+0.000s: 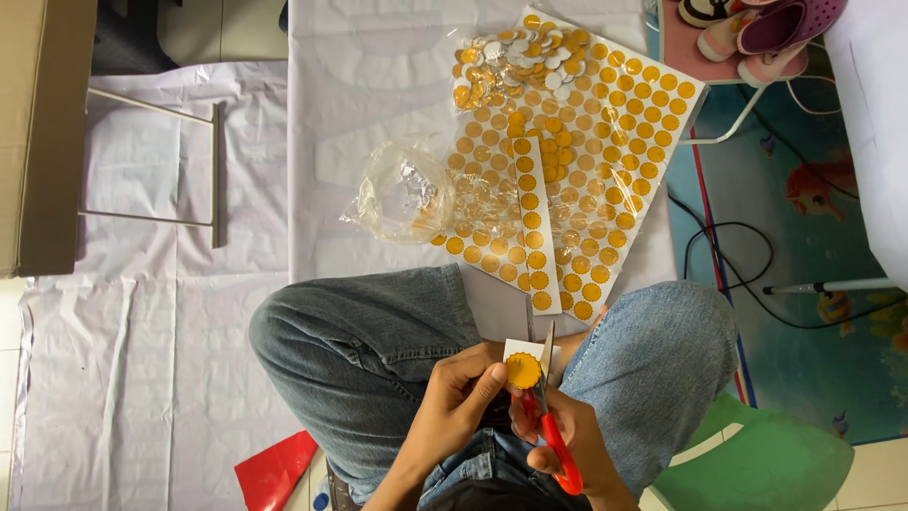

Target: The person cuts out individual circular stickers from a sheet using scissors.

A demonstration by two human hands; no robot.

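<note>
Scissors at the edge of a small gold sticker piece, held over the lap.

The left hand (463, 393) pinches a small white paper piece bearing one scalloped gold round sticker (522, 369); the right hand (567, 435) is closed in the red handles of the scissors (547, 402), blades pointing up and away from the body, meeting the sticker's right edge. The piece lies directly between both hands, with the left hand's fingertips on it. Beyond the denim-clad knees, on white cloth, a long sticker strip (532, 227) runs away from the person across a full sticker sheet (624, 142), glossy paper. A crumpled clear plastic bag (402, 194) lies beside it; cut rounds (515, 57) are heaped at the far end.
</note>
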